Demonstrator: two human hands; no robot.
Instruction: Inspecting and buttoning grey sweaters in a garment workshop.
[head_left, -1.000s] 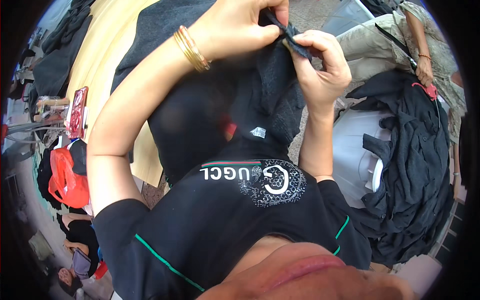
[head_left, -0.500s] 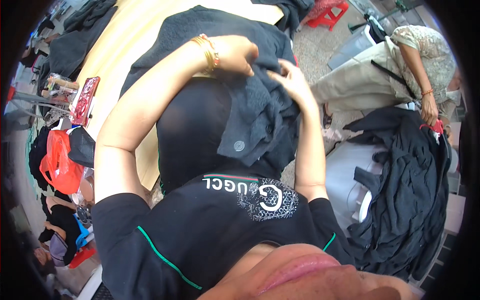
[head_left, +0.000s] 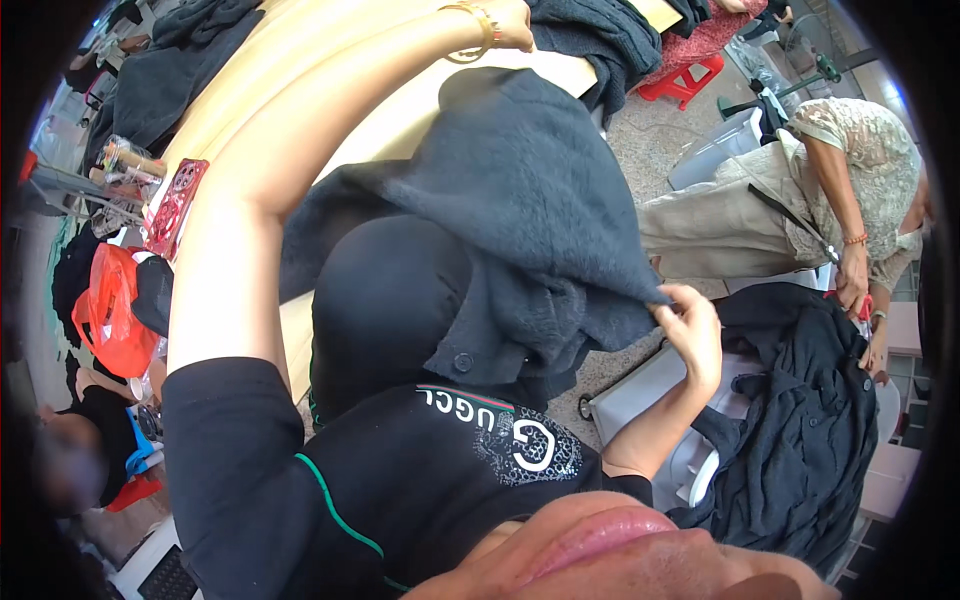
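A dark grey fleecy garment (head_left: 530, 200) with a button lies spread over my lap and the edge of a pale wooden table (head_left: 300, 60). My right hand (head_left: 690, 335) pinches its right edge and holds it out to the side. My left hand (head_left: 508, 20), with gold bangles on the wrist, is stretched far out over the table to the top of the picture. It lies against another dark grey garment (head_left: 600, 40) there. Its fingers are partly hidden, so its grip is unclear.
A red flat case (head_left: 175, 205) and a clear jar (head_left: 125, 160) lie at the table's left edge, with an orange bag (head_left: 110, 310) below. At right another person (head_left: 800, 200) in beige sits by a heap of black clothes (head_left: 800, 430) on white chairs. A red stool (head_left: 690, 75) stands behind.
Both hands were together at the garment's top edge. Now they are apart: the left arm has reached out over the table, and the right hand has pulled the garment's edge down to the right.
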